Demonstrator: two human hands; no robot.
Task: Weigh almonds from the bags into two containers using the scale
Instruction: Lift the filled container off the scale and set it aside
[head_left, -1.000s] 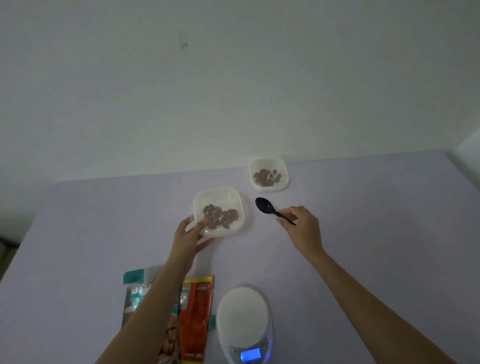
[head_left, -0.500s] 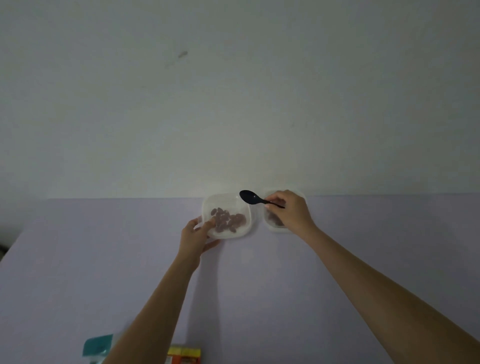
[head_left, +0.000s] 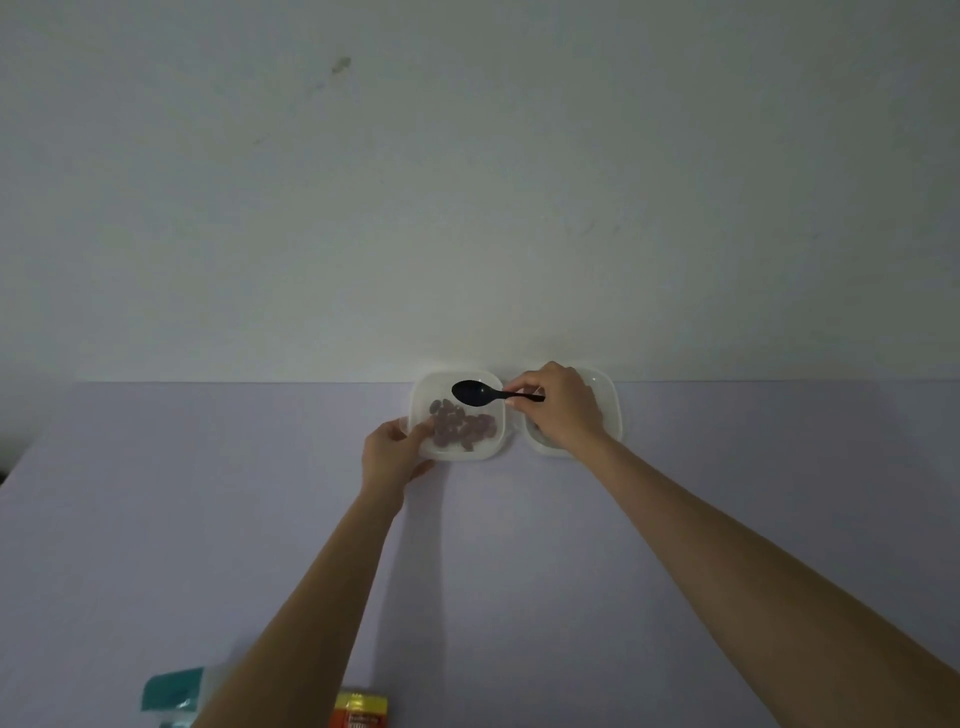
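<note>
At the near edge of the pale lilac bench (head_left: 208, 493), towards its left, we see the top corner of a teal foil bag (head_left: 174, 691); the rest is cut off by the frame. Just to the right of it, beyond the left forearm, the yellow-topped end of an orange-red bag (head_left: 361, 714) pokes in at the same edge.

Further along, our left hand (head_left: 392, 454) reaches to the far edge of the bench. It grips the near left corner of a square, translucent white plastic container (head_left: 423, 402), with the thumb laid over the rim. A loose heap of brown almonds (head_left: 462, 428) lies on the floor of this container, which stands against the line where the bench meets the wall.

Above its far right part hangs the bowl of a black plastic spoon (head_left: 475, 393), with the handle pointing right. We cannot tell whether the spoon carries anything.

Our right hand (head_left: 563, 408) pinches that handle between thumb and curled fingers. The hand lies over a second square white plastic container (head_left: 608, 400), which stands just beside the first on the far edge. The hand hides most of this container's inside, so we cannot make out its contents.
</note>
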